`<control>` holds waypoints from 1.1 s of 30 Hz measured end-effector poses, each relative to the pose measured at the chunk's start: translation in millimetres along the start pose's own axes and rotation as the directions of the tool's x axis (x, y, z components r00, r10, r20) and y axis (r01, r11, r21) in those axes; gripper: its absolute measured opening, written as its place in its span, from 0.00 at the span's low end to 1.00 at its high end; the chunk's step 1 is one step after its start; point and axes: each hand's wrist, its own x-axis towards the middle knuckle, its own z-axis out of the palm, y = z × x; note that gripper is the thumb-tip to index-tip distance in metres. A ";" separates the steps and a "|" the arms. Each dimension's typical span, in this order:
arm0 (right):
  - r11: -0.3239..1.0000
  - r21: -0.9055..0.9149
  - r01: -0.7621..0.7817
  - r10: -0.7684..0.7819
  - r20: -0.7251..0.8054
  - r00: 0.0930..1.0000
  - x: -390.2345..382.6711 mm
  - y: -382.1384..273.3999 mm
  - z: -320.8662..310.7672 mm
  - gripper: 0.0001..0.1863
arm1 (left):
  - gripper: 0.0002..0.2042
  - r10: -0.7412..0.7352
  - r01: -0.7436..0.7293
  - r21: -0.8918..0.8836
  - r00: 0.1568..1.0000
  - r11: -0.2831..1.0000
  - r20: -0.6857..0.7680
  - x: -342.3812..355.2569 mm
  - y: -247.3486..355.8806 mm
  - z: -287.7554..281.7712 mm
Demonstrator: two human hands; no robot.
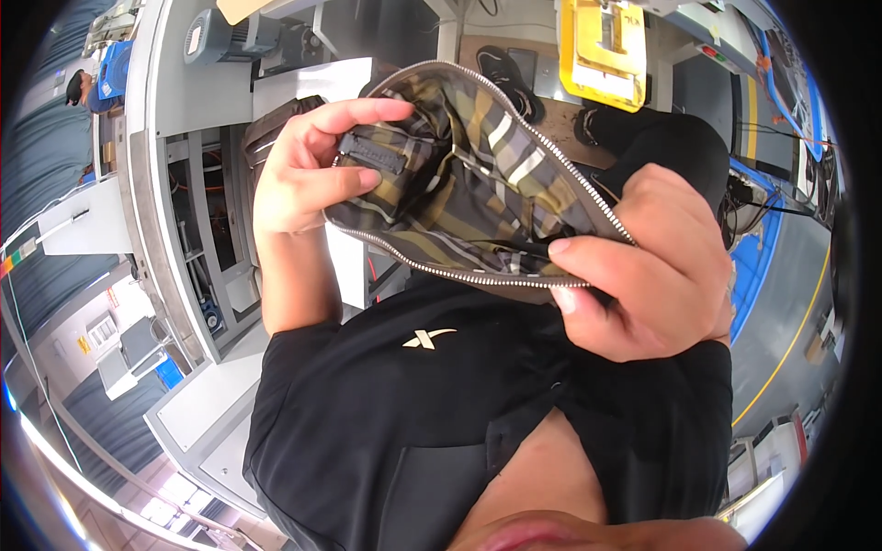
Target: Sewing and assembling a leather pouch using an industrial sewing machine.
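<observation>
A brown zippered pouch [496,188] is held up in front of my chest, its mouth spread wide. Its plaid lining in olive, brown and white shows inside, with folds and a dark hollow in the middle. My left hand [299,179] grips the pouch's left edge, thumb and fingertips on the inside around a small dark label [372,154]. At the opposite end, my right hand [657,266] pinches the corner where the two silver zipper rows [570,167] come together. The fingers behind the pouch are partly hidden.
Beyond the pouch stands a yellow machine part [602,57], near my feet in black shoes [508,81]. A grey motor [230,39] sits at the upper left, above a brown bag [280,129]. White machine frames run along the left, and another person [110,75] is far off there.
</observation>
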 end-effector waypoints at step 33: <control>0.857 -0.281 -0.432 0.512 0.566 0.647 -17.6 126.4 192.8 0.32 | 0.44 0.383 0.152 0.816 0.825 0.558 -0.415 -25.9 -123.9 -85.8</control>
